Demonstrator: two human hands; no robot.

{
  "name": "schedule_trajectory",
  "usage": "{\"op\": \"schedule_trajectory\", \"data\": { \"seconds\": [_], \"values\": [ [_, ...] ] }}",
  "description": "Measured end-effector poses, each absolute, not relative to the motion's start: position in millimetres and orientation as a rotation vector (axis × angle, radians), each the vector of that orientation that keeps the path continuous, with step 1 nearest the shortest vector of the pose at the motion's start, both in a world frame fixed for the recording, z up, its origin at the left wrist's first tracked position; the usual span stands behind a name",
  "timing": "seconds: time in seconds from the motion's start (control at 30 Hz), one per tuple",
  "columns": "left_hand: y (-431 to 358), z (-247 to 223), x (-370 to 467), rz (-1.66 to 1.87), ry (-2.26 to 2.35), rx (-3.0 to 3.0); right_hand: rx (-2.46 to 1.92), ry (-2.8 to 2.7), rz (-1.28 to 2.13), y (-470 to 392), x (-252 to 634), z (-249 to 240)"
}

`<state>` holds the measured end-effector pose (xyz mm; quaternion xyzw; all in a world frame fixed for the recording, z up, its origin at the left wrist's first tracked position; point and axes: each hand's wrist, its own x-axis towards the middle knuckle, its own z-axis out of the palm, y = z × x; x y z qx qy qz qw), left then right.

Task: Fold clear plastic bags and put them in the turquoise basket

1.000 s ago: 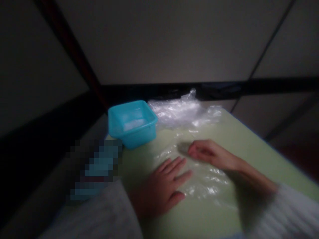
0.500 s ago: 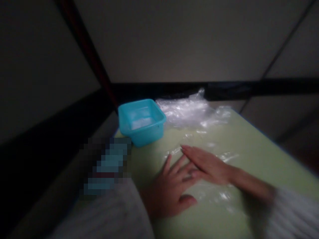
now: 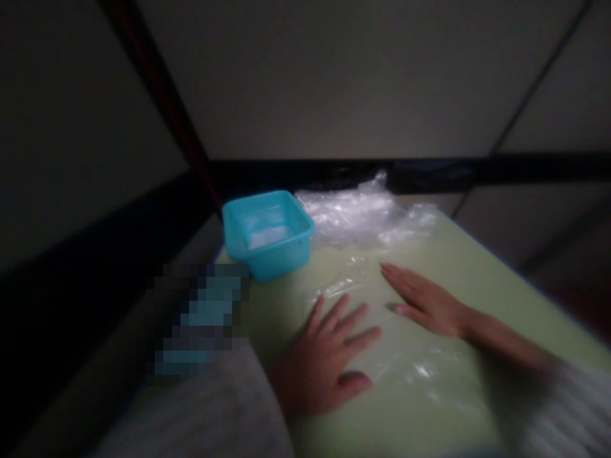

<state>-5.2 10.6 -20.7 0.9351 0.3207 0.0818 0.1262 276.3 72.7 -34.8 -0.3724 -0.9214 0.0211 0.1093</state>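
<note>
A clear plastic bag [image 3: 405, 372] lies spread on the pale yellow-green table, its shape shown mostly by shiny creases. My left hand [image 3: 327, 356] rests flat on its left part with the fingers spread. My right hand [image 3: 427, 302] lies flat over the right part, fingers stretched together and the thumb apart. Neither hand holds anything. The outer edges of the sheet are hard to make out in the dim light.
A turquoise plastic basin [image 3: 281, 257] stands at the table's far left corner, with something whitish inside. Beside it lies a heap of crumpled clear plastic bags [image 3: 353, 213]. A pixelated object [image 3: 205, 318] is at the left edge. A wall [image 3: 334, 83] rises behind the table [image 3: 496, 286].
My right hand has slid right, away from my left fingers, over the plastic, and creases under it have flattened. My left hand has stayed nearly in place.
</note>
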Motion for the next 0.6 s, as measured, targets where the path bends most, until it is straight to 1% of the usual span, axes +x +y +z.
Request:
{"op": "schedule_trajectory", "data": {
  "seconds": [0.27,0.6],
  "values": [
    [21.4,-22.6,-12.2,0.240,1.134,2.670,-1.123,-2.684,0.022,72.1,287.9,-38.8],
    [20.6,-28.2,-11.6,0.281,1.106,2.740,-1.204,-2.677,0.010,68.4,302.0,-41.8]
  ]
}}
